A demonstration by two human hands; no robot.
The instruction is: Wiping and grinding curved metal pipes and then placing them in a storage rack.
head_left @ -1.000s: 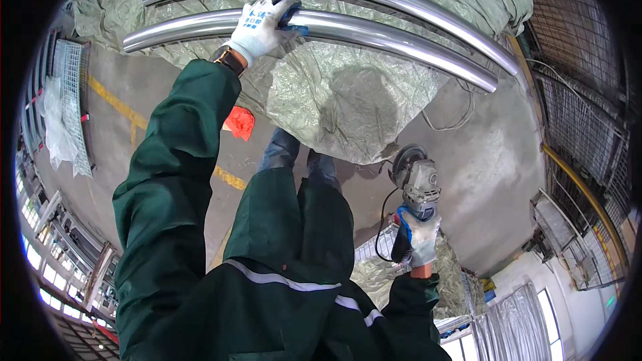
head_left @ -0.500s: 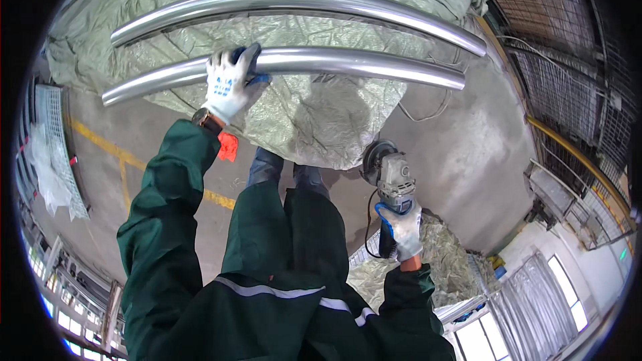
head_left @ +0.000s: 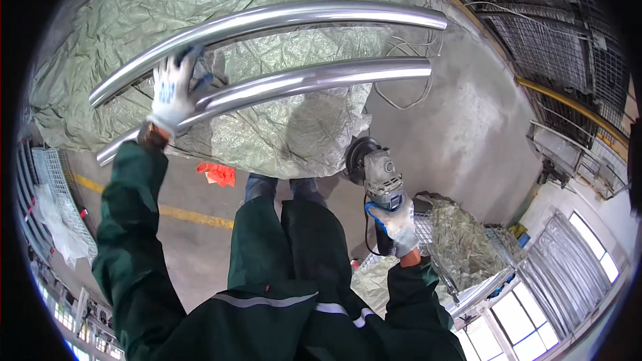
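Two long, curved, shiny metal tubes lie side by side on a pale green woven sheet (head_left: 267, 130). My left hand (head_left: 172, 97), in a white and blue work glove, stretches across the left part of the near tube (head_left: 321, 75). Its fingers are extended, and their tips reach the lower edge of the far tube (head_left: 287, 17). Whether the fingertips press on that tube I cannot tell. In my gloved right hand (head_left: 399, 224) is an angle grinder (head_left: 382, 174), held by its body low at the right. The grinder's dark disc (head_left: 361, 156) points away from me, apart from both tubes.
An orange-red cloth (head_left: 217, 174) lies on the floor near my feet, beside a yellow floor line (head_left: 194, 216). A thin pale cable (head_left: 408, 103) loops past the tubes' right ends. Wire mesh cages (head_left: 548, 53) stand at the right, and a crumpled sheet (head_left: 461, 241) lies behind the grinder.
My left hand has gone from gripping the near tube to reaching over it toward the far tube, farther left. The view has turned slightly. My right hand still holds the grinder.
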